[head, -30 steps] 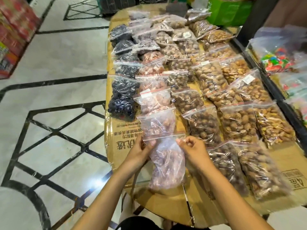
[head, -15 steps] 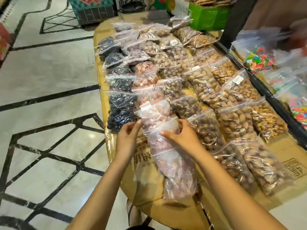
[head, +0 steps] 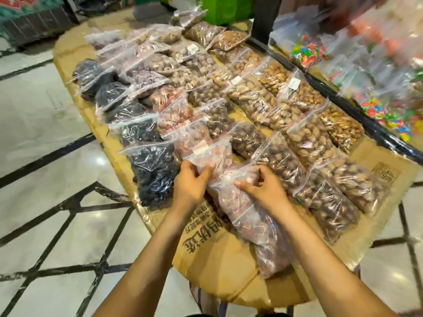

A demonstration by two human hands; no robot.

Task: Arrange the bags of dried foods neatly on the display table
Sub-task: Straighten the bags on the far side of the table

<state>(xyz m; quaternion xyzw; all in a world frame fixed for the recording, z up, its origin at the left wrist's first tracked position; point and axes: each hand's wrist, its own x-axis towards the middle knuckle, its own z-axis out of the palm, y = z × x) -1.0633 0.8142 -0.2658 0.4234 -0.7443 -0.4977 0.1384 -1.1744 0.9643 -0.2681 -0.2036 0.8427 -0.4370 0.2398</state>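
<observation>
**Bag of reddish dried fruit (head: 249, 220), front of its row**

Left hand (head: 190, 184) and right hand (head: 265, 191), slightly apart, each pinch the bag's zip top. Its bottom lies by the near edge of the cardboard-covered table (head: 212, 255) (almost overhanging). A tug toward the person could slide it off, or knock the neighbouring bag of black dried fruit (head: 153, 170) askew.

On my feed: left hand (head: 190, 186) and right hand (head: 265, 193) bare, forearms (head: 142, 259) bare down to the frame edge. Nails (head: 238, 183) cut short (right thumb's clearest). Striped cloth (head: 202, 298) low between the arms, blurred.
</observation>
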